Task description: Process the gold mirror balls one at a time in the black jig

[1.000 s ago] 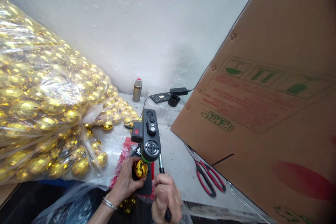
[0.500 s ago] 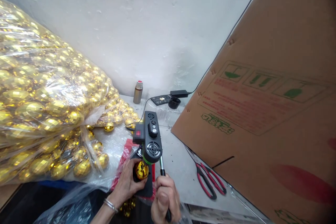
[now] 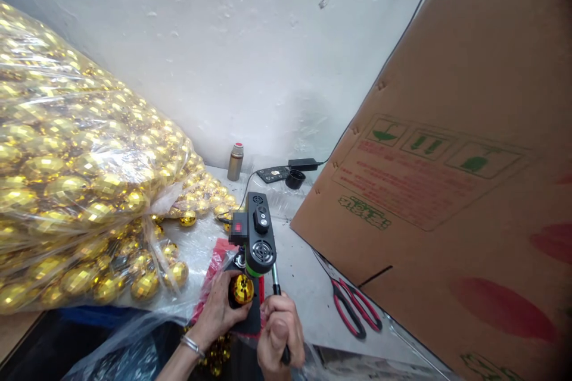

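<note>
A small black bench drill press (image 3: 260, 232) with round vents on top stands on the table. Under its head, my left hand (image 3: 217, 309) is closed around a shiny gold faceted ball (image 3: 243, 290), thumb in front and fingers behind. A dark spot shows on top of the ball. To the right, my right hand (image 3: 280, 333) is wrapped round the black grip of the machine's metal lever (image 3: 276, 280). The drill's tip is hidden by the head, so whether it touches the ball I cannot tell.
A clear plastic bag (image 3: 89, 172) full of gold balls fills the left, with loose gold balls (image 3: 145, 284) spilling near the machine. Red-handled scissors (image 3: 355, 306) lie beside a large cardboard box (image 3: 429, 190) on the right. A metal flask (image 3: 235, 162), remote control (image 3: 273, 174) and black cup (image 3: 295, 179) stand behind.
The whole view has shifted slightly. Both hands keep their grips, on the ball and on the lever, with no clear movement against the machine.
</note>
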`<state>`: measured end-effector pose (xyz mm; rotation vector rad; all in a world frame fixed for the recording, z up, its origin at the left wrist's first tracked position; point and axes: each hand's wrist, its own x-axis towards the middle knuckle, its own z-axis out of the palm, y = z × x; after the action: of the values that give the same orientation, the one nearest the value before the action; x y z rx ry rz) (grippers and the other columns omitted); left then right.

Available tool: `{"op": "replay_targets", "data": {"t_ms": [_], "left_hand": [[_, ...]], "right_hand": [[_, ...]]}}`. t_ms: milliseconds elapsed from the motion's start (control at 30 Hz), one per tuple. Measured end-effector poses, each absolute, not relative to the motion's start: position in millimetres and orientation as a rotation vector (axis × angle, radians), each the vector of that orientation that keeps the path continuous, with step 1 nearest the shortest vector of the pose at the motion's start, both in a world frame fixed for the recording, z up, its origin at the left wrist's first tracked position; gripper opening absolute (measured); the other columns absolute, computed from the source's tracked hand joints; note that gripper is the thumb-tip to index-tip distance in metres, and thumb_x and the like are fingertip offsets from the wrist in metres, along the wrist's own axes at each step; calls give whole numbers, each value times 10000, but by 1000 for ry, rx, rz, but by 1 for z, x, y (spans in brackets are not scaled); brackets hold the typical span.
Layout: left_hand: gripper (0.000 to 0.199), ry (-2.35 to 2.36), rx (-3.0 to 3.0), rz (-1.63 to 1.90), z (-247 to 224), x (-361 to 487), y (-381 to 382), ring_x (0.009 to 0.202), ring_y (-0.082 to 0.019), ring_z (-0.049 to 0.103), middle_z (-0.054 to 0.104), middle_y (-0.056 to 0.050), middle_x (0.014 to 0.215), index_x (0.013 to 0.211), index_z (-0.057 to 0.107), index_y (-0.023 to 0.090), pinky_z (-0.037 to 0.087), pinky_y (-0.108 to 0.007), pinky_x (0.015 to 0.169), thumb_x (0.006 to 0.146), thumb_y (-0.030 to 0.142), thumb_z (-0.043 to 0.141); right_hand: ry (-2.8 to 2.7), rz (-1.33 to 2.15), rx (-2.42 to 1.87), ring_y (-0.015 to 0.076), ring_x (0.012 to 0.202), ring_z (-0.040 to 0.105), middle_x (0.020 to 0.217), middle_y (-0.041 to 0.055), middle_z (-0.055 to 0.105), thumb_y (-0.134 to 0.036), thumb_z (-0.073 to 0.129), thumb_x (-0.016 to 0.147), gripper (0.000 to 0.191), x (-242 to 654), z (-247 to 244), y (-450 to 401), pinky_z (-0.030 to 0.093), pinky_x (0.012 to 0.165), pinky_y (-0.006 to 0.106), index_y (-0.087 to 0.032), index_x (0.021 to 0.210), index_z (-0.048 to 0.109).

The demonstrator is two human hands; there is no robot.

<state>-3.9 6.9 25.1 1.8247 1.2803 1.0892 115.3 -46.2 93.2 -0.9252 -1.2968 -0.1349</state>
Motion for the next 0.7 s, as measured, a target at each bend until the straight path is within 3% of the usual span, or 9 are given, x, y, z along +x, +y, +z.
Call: {"op": "replay_targets", "data": {"t_ms": [300,433,533,667,700], "left_hand": [[484,1274,1822,1094,24,-1,11,1008,-324,683,709,-112,1061,1107,639,188,560,-499,904,641,251,754],[499,1270,1831,1111,19,-3,6,1047,-337,691,719,-121,1100,1146,640,191,568,-512,931,663,244,753],[540,1252,1870,1125,4,-16,-13,1150,-360,670,708,-144,1204,1242,616,213,552,-537,995,723,262,756],[847,1234,1983,1092,-5,-43,-31,1282,-427,585,602,-195,1407,1376,516,226,537,-576,1029,646,473,868],[860,1255,1989,1095,0,-47,-26,1295,-415,578,581,-196,1430,1410,477,223,537,-566,1033,685,516,835]], "right_hand": [[-1399,-176,-928,106,611,550,691,-25,547,-221,339,1056,361,117,92,-47,495,739,286,-212,725,480],[-1306,-31,-931,101,580,489,652,-32,482,-135,406,1016,327,121,134,-46,387,540,226,-213,701,454],[-1331,79,-975,107,614,505,672,-22,487,-114,436,1000,288,122,165,-47,386,551,228,-204,735,504],[-1288,87,-970,106,615,497,677,-20,494,-89,424,994,294,113,168,-52,383,571,235,-202,734,502],[-1252,89,-983,107,615,495,679,-17,497,-86,420,994,301,109,164,-54,379,575,240,-201,728,499]]}}
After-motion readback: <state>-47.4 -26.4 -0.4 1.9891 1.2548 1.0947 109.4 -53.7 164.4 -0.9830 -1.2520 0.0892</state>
